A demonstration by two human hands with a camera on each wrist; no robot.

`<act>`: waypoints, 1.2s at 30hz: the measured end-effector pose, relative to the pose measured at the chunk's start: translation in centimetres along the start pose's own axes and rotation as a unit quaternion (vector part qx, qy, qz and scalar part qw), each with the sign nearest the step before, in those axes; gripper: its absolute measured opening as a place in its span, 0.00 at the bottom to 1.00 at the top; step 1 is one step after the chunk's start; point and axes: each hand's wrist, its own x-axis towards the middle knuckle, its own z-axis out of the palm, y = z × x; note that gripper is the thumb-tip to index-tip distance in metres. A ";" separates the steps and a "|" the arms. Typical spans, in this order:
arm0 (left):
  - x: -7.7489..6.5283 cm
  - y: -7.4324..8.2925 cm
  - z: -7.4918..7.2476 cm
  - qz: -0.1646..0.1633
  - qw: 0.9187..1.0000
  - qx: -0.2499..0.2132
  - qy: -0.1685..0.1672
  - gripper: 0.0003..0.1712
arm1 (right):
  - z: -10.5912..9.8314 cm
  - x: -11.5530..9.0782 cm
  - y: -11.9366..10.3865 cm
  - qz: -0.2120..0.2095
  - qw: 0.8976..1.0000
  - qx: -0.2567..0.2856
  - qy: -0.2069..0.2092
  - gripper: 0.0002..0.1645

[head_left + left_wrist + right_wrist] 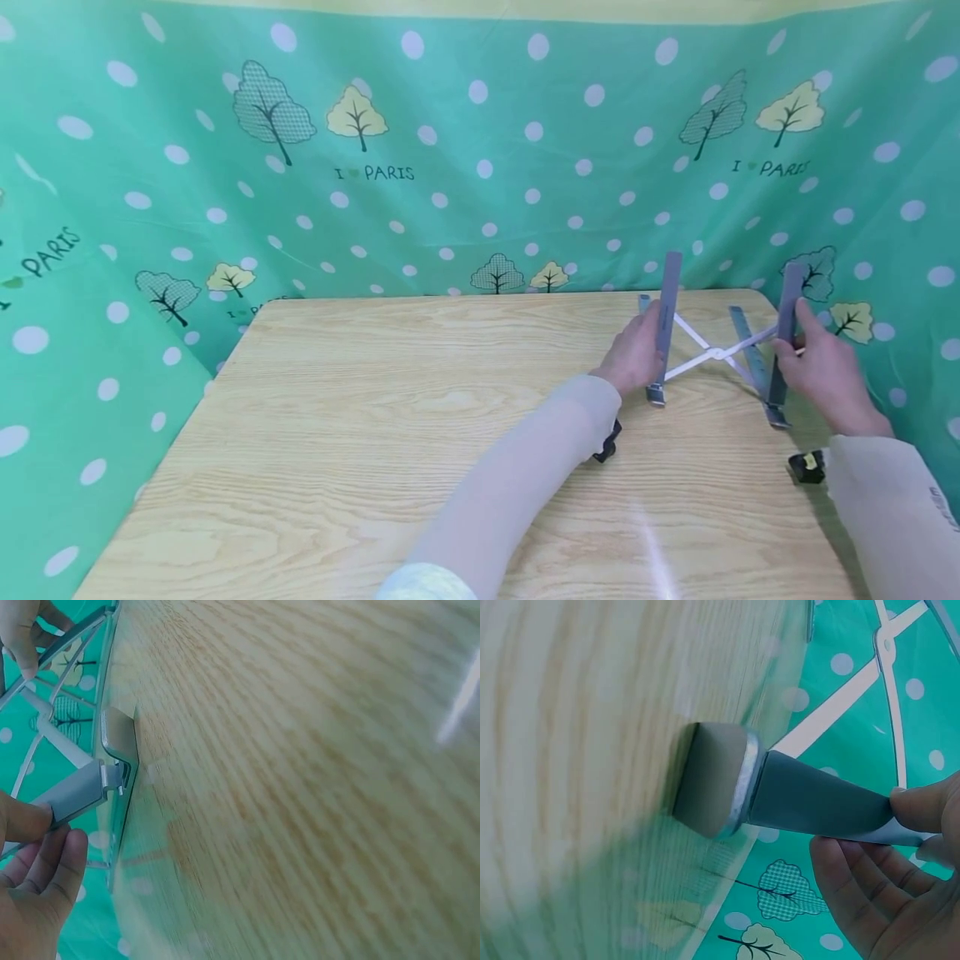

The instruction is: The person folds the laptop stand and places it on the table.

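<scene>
A grey folding laptop stand [717,353] stands unfolded at the right back of the table, its two upper arms raised and white crossbars making an X between them. My left hand [632,352] pinches the left arm between thumb and fingers, as the left wrist view shows at the grey bar [75,796]. On the other side, my right hand [825,371] grips the right arm, thumb on one face and fingers on the other; the right wrist view shows this arm [817,801] close up. Hooked front ends [712,780] sit low by the tabletop.
The wood-grain table [360,433] stretches to the left and front. A green dotted curtain [480,133] hangs close behind it and along both sides. Black wrist devices show under the left cuff [592,408] and beside the right cuff [862,467].
</scene>
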 end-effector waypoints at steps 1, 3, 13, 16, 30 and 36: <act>0.0 0.0 0.0 0.000 1.000 -0.003 -0.001 0.46 | 0.0 0.0 0.0 0.000 1.000 -0.001 0.000 0.45; 0.0 -0.1 0.0 0.001 1.000 -0.013 -0.002 0.47 | 0.0 0.0 0.1 0.000 1.000 0.000 -0.002 0.45; 0.0 -0.5 -0.4 0.012 0.999 -0.043 -0.005 0.57 | 0.0 -0.3 -0.4 -0.006 1.000 0.009 -0.004 0.44; -0.1 -0.7 -0.7 0.013 0.999 -0.047 -0.008 0.60 | 0.1 -0.4 -0.7 -0.002 1.000 0.014 -0.010 0.44; -0.9 -2.0 -1.8 0.003 0.998 -0.063 -0.007 0.62 | 1.0 -0.3 -2.1 -0.001 1.000 0.020 -0.010 0.44; -1.6 -2.6 -2.5 -0.004 0.997 -0.072 -0.012 0.61 | 1.6 -0.3 -2.9 -0.011 1.000 0.023 -0.008 0.44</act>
